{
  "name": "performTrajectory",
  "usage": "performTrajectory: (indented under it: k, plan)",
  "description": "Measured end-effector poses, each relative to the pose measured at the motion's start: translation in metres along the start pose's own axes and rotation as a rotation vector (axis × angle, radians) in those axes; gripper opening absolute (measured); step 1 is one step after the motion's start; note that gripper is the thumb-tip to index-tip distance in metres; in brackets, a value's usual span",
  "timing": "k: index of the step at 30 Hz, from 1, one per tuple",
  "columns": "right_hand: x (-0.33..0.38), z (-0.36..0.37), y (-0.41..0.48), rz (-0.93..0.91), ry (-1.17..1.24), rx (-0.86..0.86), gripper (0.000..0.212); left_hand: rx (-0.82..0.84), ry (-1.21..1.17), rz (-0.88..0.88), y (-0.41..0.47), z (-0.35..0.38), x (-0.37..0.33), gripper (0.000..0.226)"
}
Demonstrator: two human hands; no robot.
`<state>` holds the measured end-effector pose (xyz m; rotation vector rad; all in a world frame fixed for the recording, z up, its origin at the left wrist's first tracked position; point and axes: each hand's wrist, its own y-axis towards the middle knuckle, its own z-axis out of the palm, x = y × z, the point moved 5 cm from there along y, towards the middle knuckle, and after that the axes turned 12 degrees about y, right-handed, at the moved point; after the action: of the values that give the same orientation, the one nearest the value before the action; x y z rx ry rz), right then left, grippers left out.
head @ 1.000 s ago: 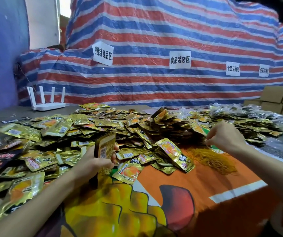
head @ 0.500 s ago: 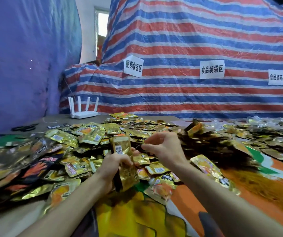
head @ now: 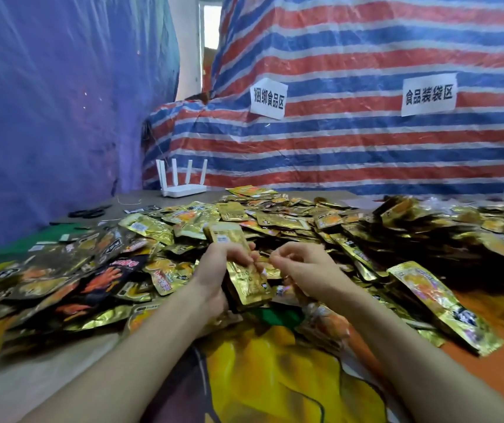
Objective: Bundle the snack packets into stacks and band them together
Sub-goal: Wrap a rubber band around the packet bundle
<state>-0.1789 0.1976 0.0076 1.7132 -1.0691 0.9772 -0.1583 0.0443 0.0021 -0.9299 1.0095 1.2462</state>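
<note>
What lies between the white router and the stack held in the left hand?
In the head view, loose gold packets cover the table from near the router to the stack.

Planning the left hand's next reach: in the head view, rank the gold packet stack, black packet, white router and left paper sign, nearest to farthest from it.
1. gold packet stack: gripped in the left hand.
2. black packet: to its left, on the pile.
3. white router: back of the table.
4. left paper sign: on the striped tarp behind.
</note>
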Motion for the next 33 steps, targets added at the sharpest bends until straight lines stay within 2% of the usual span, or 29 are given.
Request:
performTrajectory:
  k: [3, 5, 7, 8, 10, 14, 17, 20, 23, 26, 30, 33]
  plan:
    - [0.006, -0.003, -0.004, 0.062, 0.593, 0.115, 0.028, 0.076, -0.074, -0.046, -0.002, 0.004, 0.003, 0.038]
    - [0.013, -0.004, -0.007, 0.067, 0.944, 0.154, 0.026, 0.138, -0.103, -0.073, -0.003, 0.007, 0.005, 0.036]
    - [0.016, -0.007, -0.006, 0.036, 1.175, 0.159, 0.017, 0.203, -0.127, -0.076, -0.004, 0.010, 0.005, 0.035]
    - [0.016, -0.009, -0.004, 0.026, 1.236, 0.154, 0.024, 0.233, -0.136, -0.077, -0.004, 0.011, 0.006, 0.035]
    - [0.014, -0.009, -0.002, 0.025, 1.176, 0.134, 0.036, 0.277, -0.147, -0.081, -0.004, 0.014, 0.007, 0.034]
    - [0.007, -0.002, -0.002, 0.027, 0.848, 0.107, 0.040, 0.243, -0.015, -0.082, -0.003, 0.011, 0.008, 0.029]
    - [0.003, -0.001, -0.002, 0.011, 0.708, 0.060, 0.050, 0.059, 0.076, -0.064, 0.002, 0.002, 0.007, 0.029]
    - [0.005, 0.001, -0.003, 0.012, 0.649, 0.018, 0.056, -0.184, -0.003, 0.077, 0.004, -0.008, -0.001, 0.023]
    - [0.007, 0.019, -0.008, 0.018, 0.616, 0.067, 0.069, -0.333, -0.110, 0.198, 0.004, -0.016, -0.008, 0.019]
    - [0.008, 0.040, -0.012, -0.030, 0.551, 0.066, 0.059, -0.433, -0.127, 0.203, 0.005, -0.021, -0.009, 0.011]
    - [0.014, 0.054, -0.014, -0.151, 0.527, -0.015, 0.055, -0.436, -0.189, 0.127, 0.006, -0.022, -0.008, 0.029]
    - [0.019, 0.056, -0.017, -0.230, 0.466, -0.066, 0.060, -0.248, -0.223, 0.047, 0.003, -0.010, -0.006, 0.037]
